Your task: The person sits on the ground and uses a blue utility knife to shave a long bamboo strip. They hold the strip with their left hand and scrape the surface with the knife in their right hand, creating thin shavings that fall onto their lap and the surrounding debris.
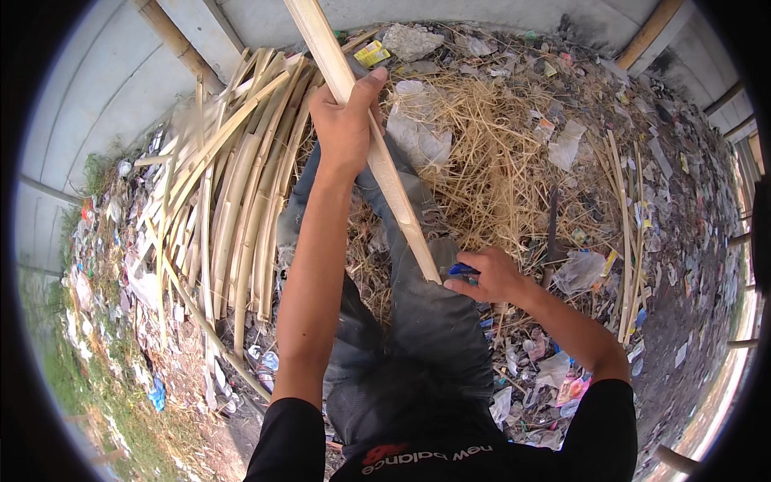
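Note:
My left hand [344, 128] is closed round a long split bamboo strip [397, 193], with the thumb pointing up along it. The strip slants from the top edge down across my legs, its near end resting at or just above my right thigh. Just right of that end, my right hand [494, 275] is closed on a small blue object [460, 269]. Only a bit of the blue shows between the fingers, so its kind is hidden. The dark trousers [438, 329] on my legs lie beneath the strip's lower end.
A big stack of split bamboo strips [249, 185] lies at the left. Bamboo shavings [498, 161] are heaped ahead of my legs. A dark, narrow, blade-like piece [552, 221] and several thin strips [622, 241] lie to the right. Litter covers the ground; a grey wall [96, 88] stands behind.

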Available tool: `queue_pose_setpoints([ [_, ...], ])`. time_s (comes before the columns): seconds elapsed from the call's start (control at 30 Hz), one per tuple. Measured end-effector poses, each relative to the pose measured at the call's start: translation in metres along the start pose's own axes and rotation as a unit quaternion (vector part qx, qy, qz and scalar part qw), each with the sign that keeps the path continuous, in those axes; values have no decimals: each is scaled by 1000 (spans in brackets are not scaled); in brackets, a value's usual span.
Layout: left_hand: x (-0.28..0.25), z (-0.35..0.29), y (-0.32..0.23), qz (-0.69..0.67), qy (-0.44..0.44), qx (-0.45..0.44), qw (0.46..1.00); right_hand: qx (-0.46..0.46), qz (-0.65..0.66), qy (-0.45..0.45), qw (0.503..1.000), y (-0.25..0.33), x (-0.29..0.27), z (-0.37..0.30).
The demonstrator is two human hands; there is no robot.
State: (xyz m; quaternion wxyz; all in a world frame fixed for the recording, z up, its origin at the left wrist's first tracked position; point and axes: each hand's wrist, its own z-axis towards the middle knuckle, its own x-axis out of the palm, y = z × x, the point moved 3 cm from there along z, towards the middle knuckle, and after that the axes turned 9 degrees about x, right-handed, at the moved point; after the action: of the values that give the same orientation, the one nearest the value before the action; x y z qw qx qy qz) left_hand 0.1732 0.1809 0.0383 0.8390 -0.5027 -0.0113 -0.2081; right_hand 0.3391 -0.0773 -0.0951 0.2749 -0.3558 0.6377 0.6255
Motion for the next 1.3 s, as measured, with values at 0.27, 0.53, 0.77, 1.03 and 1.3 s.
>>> queue_pose_setpoints([
  [0.27, -86, -39, -52, 129, -242, 13, 962, 110, 277, -209, 932, 23, -16, 13],
  [0.53, -184, -151, -65, 55, -490, -26, 869, 53, 202, -68, 976, 59, 4, 42],
  [0.77, -221, -305, -61, 89, -482, -124, 863, 39, 214, -146, 965, 51, -8, 53],
  [1.03, -163, -363, -39, 26, -505, -288, 813, 199, 462, -254, 826, 25, 19, 34],
  [1.3, -167, -365, -39, -129, -300, -524, 787, 173, 370, -289, 866, 17, 40, 57],
])
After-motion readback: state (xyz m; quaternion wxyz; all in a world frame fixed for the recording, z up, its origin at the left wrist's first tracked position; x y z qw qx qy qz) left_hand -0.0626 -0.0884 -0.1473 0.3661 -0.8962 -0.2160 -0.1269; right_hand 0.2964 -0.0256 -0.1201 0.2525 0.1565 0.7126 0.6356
